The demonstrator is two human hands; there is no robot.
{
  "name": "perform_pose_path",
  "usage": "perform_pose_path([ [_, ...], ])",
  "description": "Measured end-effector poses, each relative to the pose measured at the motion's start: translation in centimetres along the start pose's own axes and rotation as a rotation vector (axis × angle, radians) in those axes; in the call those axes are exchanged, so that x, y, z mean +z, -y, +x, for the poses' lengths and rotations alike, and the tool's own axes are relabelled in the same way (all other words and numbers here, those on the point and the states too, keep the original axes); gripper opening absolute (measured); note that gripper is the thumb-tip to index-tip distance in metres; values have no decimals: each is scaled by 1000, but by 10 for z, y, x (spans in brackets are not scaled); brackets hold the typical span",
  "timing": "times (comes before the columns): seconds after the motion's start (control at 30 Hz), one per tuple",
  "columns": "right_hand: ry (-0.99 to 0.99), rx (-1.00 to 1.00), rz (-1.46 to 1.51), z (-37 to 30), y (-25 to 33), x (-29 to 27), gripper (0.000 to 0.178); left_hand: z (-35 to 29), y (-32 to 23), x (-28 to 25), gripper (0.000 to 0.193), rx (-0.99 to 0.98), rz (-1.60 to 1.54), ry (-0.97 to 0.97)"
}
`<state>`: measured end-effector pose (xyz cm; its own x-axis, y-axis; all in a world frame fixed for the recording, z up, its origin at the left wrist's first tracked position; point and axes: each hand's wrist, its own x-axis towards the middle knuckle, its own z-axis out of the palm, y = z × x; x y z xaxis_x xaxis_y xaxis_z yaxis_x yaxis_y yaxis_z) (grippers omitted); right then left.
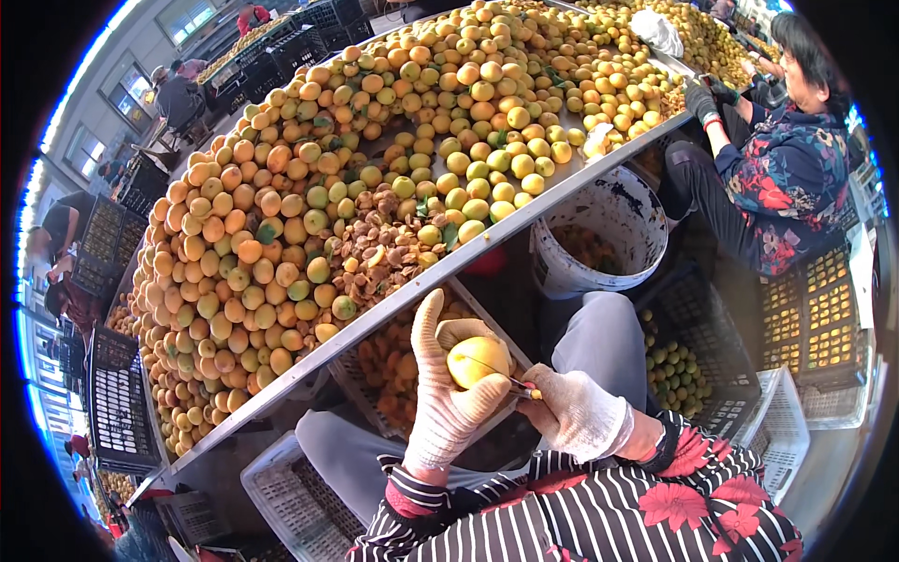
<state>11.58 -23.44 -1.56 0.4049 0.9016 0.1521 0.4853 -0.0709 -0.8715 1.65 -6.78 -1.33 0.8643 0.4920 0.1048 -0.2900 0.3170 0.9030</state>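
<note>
My left hand [445, 393], in a knitted white glove, cups a yellow apricot [478, 360] just below the table edge. My right hand [579, 410], also gloved, grips a small knife [513, 381] whose thin blade lies across the fruit. Both hands hover over a flat tray of split apricot halves [393, 365] resting across my knees. A brown heap of pits [379, 245] lies on the table just beyond my hands.
A long metal table [440, 272] carries a huge pile of apricots [309, 169]. A white bucket [599, 229] stands under its edge. Black crates [693, 365] and white crates [290, 496] surround me. A person in a floral jacket [782, 169] works to the right; others stand far left.
</note>
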Motion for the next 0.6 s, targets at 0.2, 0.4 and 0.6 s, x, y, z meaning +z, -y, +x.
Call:
perform_pose_path([
  [0.2,-67,54,127,-2,-4,13,24,-1,-11,7,110,90,531,-36],
  [0.4,-8,135,125,0,1,7,22,5,-29,6,104,136,712,71],
  [0.6,-84,151,34,4,1,3,20,7,-7,2,88,-29,556,-75],
])
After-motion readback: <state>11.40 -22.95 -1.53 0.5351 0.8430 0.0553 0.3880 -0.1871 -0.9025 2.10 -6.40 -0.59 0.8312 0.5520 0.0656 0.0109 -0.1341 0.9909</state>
